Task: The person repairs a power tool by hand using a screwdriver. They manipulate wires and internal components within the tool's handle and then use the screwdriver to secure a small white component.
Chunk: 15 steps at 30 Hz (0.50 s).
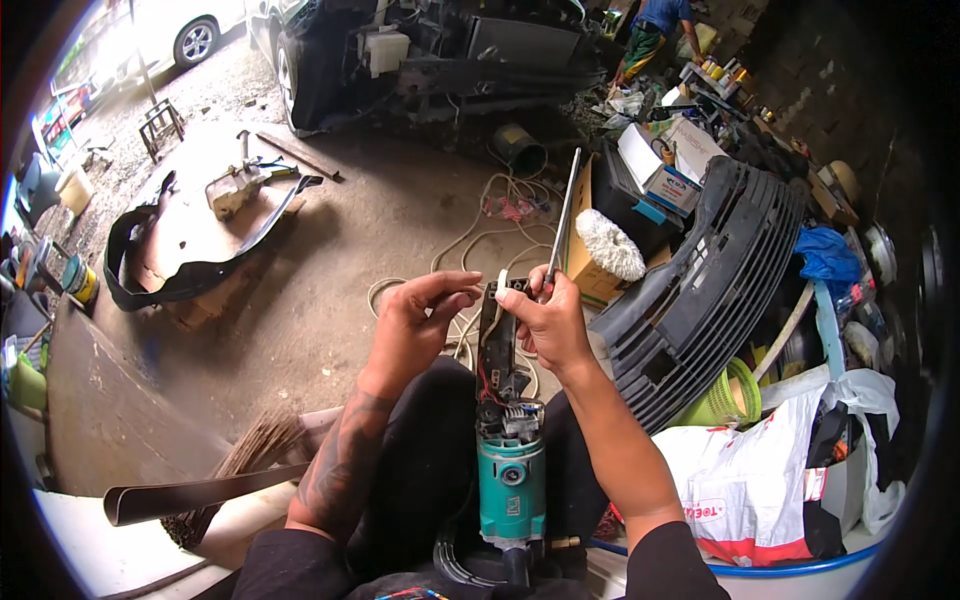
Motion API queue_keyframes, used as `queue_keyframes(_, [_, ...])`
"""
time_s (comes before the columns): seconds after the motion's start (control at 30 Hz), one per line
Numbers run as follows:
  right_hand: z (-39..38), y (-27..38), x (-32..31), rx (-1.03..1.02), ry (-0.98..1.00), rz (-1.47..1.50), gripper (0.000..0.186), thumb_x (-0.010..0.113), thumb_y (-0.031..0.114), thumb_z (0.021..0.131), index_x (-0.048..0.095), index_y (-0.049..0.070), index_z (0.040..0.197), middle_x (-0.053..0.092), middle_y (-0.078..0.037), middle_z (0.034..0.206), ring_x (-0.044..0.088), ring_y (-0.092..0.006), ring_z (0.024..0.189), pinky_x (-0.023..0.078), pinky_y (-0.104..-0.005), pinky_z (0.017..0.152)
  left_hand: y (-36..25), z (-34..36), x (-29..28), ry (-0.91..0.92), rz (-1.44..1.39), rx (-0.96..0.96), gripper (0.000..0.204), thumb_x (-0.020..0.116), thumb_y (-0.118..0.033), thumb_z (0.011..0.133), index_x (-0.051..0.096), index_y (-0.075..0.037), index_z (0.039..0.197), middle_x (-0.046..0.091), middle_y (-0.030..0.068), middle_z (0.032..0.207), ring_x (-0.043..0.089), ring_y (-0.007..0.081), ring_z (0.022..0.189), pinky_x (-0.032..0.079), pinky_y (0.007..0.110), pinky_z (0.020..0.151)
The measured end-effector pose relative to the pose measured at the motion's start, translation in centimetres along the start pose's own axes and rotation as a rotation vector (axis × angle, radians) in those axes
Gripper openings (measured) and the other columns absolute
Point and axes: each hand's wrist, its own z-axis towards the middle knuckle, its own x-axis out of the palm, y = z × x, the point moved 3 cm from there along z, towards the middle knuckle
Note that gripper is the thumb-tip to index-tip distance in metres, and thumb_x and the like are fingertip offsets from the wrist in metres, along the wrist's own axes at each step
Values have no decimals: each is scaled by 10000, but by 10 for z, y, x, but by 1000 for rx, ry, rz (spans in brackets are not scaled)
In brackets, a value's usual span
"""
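Note:
A teal power tool (pixel 512 490), shaped like a polisher or grinder, stands between my knees. Its black handle section (pixel 494 350) is opened up, with wires and inner parts showing. My right hand (pixel 550 318) grips a long-shafted screwdriver (pixel 567 215), its metal shaft slanting up and away from me. A small white strip (pixel 503 282) sticks up by the right thumb, at the handle's far end; whether the thumb pinches it I cannot tell. On the handle's left side, my left hand (pixel 425 312) has thumb and fingertips drawn together. Anything between them is too small to make out.
A pale cord (pixel 455 250) coils across the floor ahead. Rightward lie a slatted black grille (pixel 700 290), a white fluffy pad (pixel 610 245) and a white bag (pixel 740 490). A curved black trim piece (pixel 150 290) rests left; a stick broom (pixel 235 470) lies nearer. A person (pixel 655 35) stands far right.

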Motion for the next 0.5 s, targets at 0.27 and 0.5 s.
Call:
queue_keyframes(0.27, [-1,-1,0,29,13,-3,353,759,48,787,417,115,841,519,12,685,460,-41,454,311,-213,338,6,5,11,-114,-315,-110,150,608,57,889,695,13,1003,701,69,958,634,111,931,491,258,849])
queue_keyframes(0.5, [0,-3,-4,44,32,41,348,767,64,787,429,109,857,541,-1,706,478,-50,446,313,-208,337,7,7,19,-72,-35,16,155,696,61,804,715,4,947,715,91,909,668,137,842,524,263,774])
